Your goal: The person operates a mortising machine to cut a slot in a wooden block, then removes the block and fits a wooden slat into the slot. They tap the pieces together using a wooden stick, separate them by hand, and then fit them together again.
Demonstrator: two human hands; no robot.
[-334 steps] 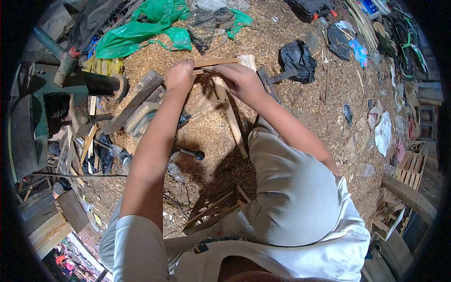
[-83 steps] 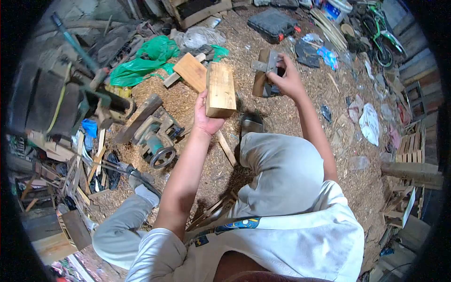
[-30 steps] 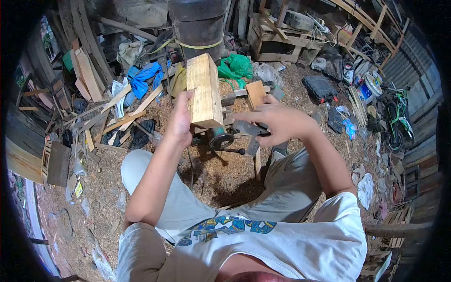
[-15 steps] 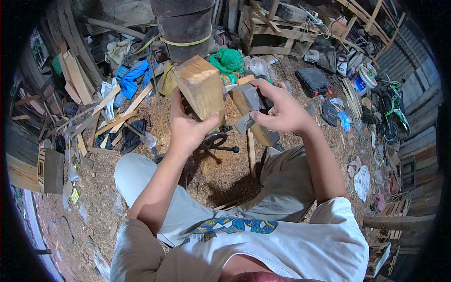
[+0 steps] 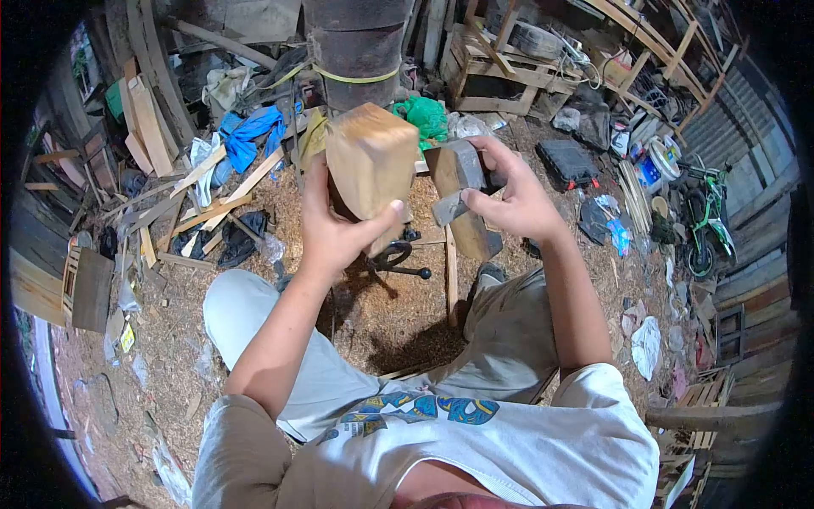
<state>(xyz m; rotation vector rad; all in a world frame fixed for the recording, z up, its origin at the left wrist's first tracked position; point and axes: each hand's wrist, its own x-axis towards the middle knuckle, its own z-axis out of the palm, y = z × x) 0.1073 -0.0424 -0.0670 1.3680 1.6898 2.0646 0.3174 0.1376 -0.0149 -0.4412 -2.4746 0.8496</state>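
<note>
My left hand [image 5: 339, 237] grips a pale, chunky wooden block [image 5: 369, 161] from below, its thumb pressed along the near side. The block stands raised with its broad end up. To the right, my right hand [image 5: 519, 204] is closed on a grey flat-faced piece [image 5: 449, 208], pinched by the thumb. This piece lies against a second wooden block [image 5: 473, 236] with a dark upper part; what exactly it is, I cannot tell. A gap separates the two blocks. Beneath the left block shows a black crank handle [image 5: 397, 261].
Sawdust [image 5: 381, 314] covers the ground between my knees. A dark barrel [image 5: 354, 51] stands ahead. Scrap boards [image 5: 208, 216] and blue plastic [image 5: 253, 136] lie left. At right are a black case [image 5: 566, 161], a white bucket [image 5: 661, 157] and a green bike [image 5: 708, 216].
The left block has turned slightly, showing more of its broad side face. The right hand keeps its hold on the grey piece. The whole view has shifted a little.
</note>
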